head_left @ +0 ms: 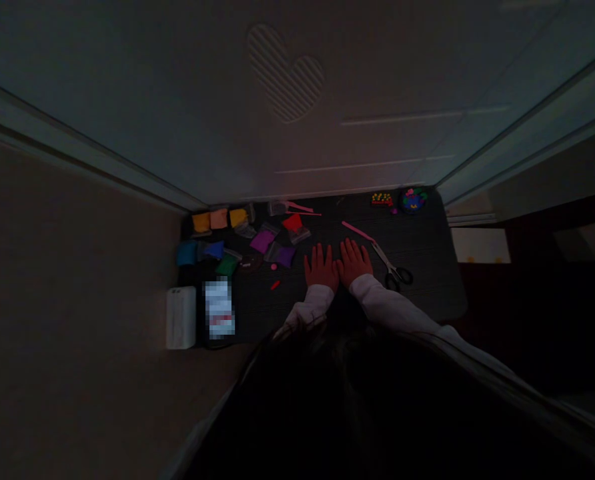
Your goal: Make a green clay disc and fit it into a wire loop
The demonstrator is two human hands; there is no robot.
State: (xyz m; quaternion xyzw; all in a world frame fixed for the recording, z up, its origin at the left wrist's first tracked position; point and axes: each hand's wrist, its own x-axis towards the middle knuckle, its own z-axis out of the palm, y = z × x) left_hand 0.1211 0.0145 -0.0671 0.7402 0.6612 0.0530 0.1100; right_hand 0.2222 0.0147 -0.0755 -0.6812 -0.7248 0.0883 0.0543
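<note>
My left hand (321,268) lies flat on the dark table (417,307), fingers spread. Beside it my right hand (353,261) also rests palm down with its fingers apart; the thumbs meet or nearly meet. Scissors (387,264) with black handles lie just right of my right hand, and a pink flat stick (356,231) lies beyond its fingertips. Left of my left hand are a purple packet (286,256), a red packet (293,223), a small pink round piece (274,267) and a small red piece (275,285). Neither hand appears to hold anything.
Several coloured packets, among them a green packet (226,265), cover the table's left side. A lit, blurred screen (219,308) and a white box (181,318) are at the near left. A colourful figure (413,200) and a red-yellow piece (381,199) stand at the back right, before a wall.
</note>
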